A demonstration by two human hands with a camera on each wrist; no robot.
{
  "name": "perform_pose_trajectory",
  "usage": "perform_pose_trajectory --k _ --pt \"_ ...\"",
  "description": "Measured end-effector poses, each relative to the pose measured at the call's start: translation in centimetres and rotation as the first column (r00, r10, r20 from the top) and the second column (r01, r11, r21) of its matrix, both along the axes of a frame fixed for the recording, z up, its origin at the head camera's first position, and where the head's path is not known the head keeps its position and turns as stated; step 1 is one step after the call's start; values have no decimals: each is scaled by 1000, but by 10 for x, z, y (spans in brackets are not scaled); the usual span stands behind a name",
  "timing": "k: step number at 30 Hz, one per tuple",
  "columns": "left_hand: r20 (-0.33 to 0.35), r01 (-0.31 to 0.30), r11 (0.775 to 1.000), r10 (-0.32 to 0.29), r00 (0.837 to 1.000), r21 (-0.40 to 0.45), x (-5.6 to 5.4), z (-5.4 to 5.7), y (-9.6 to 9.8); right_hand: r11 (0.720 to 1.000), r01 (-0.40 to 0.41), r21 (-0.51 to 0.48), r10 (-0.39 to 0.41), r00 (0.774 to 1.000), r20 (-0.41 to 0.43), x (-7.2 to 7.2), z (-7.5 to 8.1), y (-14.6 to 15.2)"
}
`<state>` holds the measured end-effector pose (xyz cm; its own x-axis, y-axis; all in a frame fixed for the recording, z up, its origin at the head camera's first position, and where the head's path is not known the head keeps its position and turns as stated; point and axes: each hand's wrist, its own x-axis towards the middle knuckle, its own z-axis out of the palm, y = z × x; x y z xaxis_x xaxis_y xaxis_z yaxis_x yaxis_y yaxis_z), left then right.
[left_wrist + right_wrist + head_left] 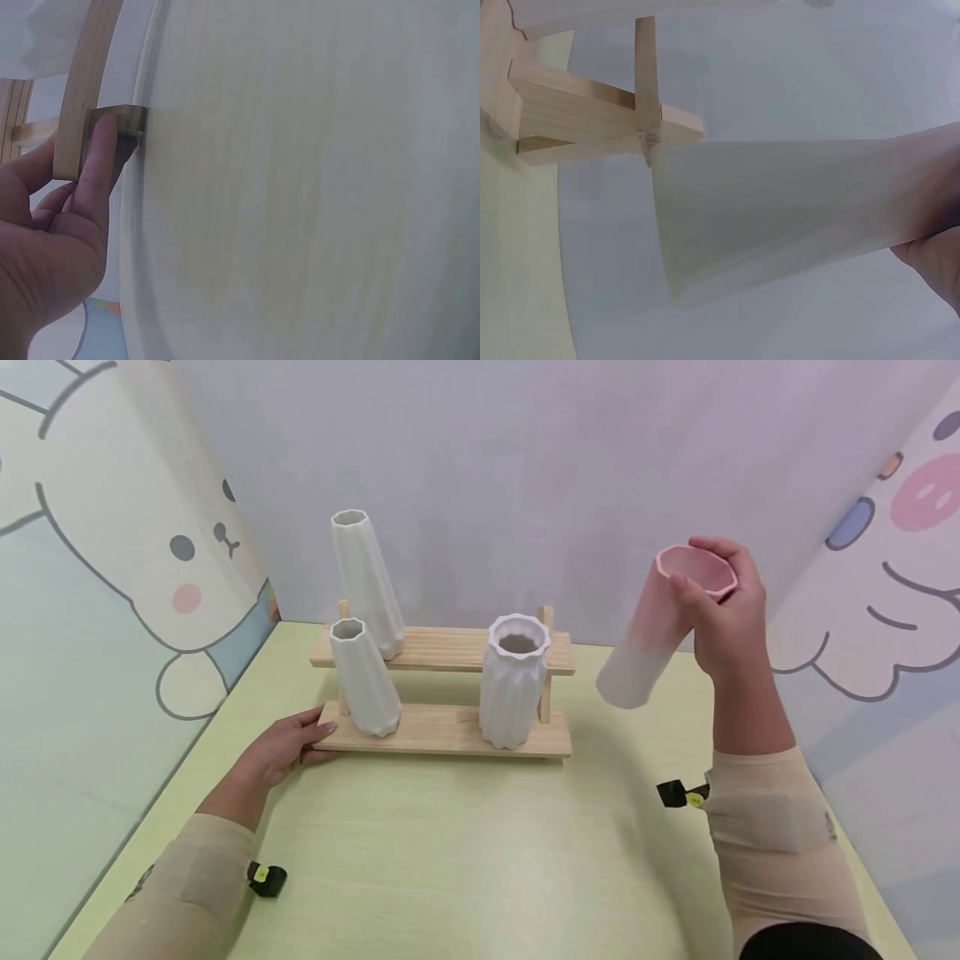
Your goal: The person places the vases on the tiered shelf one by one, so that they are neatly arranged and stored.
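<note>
My right hand [733,622] holds a pink-to-white vase [649,639] by its top, thumb on the near side of the rim and fingers round the far side. The vase is tilted in the air, right of a two-tier wooden shelf [442,727]; its pale lower part [780,217] fills the right wrist view. My left hand [283,747] grips the left end of the lower board, also seen in the left wrist view as a board end [71,142] between thumb and fingers. A tall white vase [367,581] stands on the upper tier. A shorter white vase [365,681] and a wide fluted white vase [512,693] stand on the lower tier.
The shelf stands toward the back of a pale yellow-green table [450,852]. A plain light cloth wall [480,485] rises behind it. Side panels with cartoon animals close in the left [150,568] and right [885,610].
</note>
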<state>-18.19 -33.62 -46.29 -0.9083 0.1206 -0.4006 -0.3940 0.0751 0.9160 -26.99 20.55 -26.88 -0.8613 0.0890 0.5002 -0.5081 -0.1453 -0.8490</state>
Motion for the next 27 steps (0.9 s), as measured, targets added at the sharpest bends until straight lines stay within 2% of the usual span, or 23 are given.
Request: perform_pose_trajectory --k 12,22,27 --pt "-1 4 1000 -4 1000 6 0 1 0 999 -30 -22 30 999 -17 -1 10 -9" --pt "-7 11 1000 -12 1000 -10 0 0 -1 998 -27 53 28 999 -18 -3 17 -12" --pt "-4 7 1000 -7 1000 -6 -1 -1 -1 998 -37 49 39 998 -39 -5 19 -16"
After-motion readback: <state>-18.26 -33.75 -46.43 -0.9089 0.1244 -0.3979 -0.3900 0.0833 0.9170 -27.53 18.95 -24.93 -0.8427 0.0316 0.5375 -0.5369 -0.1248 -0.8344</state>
